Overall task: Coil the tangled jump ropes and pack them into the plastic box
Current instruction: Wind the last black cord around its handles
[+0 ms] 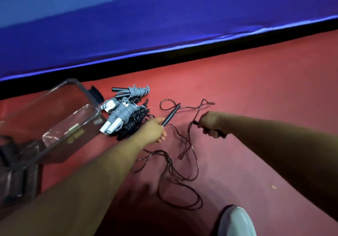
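A thin dark-red jump rope (pixel 180 173) lies in loose tangled loops on the red floor. My left hand (pixel 155 129) grips one of its dark handles (pixel 171 116), which points up and away. My right hand (pixel 210 124) grips the other dark handle, with the rope running out of the fist's left side. A clear plastic box (pixel 54 124) with a dark rim lies tilted at the left. Beside its mouth sits a pile of coiled ropes (pixel 126 111), grey ones with white and dark handles and a black one.
A blue mat (pixel 146 25) with a black base runs across the back. A dark bag (pixel 16 171) sits at the lower left under the box. My white shoe (pixel 237 223) shows at the bottom right. Red floor stretches to the right.
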`<control>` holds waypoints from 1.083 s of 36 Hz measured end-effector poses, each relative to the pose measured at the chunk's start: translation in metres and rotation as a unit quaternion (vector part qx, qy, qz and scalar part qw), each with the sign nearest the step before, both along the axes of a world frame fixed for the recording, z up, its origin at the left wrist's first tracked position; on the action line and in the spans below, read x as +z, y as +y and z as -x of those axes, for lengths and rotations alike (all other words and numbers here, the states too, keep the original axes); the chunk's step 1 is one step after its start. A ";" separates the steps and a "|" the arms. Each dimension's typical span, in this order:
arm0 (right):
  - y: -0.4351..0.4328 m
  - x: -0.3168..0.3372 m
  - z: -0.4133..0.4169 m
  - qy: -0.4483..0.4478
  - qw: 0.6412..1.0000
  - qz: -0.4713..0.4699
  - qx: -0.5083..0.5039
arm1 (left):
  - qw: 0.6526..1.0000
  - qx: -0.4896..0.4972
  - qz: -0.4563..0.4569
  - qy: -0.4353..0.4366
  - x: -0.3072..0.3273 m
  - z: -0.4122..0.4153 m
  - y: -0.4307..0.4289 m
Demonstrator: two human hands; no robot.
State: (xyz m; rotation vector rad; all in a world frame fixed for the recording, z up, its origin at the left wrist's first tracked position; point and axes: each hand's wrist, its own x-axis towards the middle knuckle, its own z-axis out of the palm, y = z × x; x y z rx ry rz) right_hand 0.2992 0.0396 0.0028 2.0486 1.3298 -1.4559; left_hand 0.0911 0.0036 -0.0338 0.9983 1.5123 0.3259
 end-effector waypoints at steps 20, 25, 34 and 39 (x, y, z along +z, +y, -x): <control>-0.040 0.244 0.042 0.318 0.904 -0.115 -0.262 | 0.966 0.123 -0.098 -0.207 0.272 0.011 -0.054; -0.073 0.275 0.056 0.477 0.831 -0.071 -0.277 | 0.954 0.118 -0.083 -0.262 0.293 0.005 -0.092; -0.113 0.276 0.066 0.425 0.863 -0.246 -0.118 | 0.946 0.097 -0.070 -0.302 0.301 0.016 -0.130; -0.114 0.282 0.058 0.205 0.829 -0.519 0.033 | 0.938 0.071 -0.058 -0.335 0.315 0.030 -0.136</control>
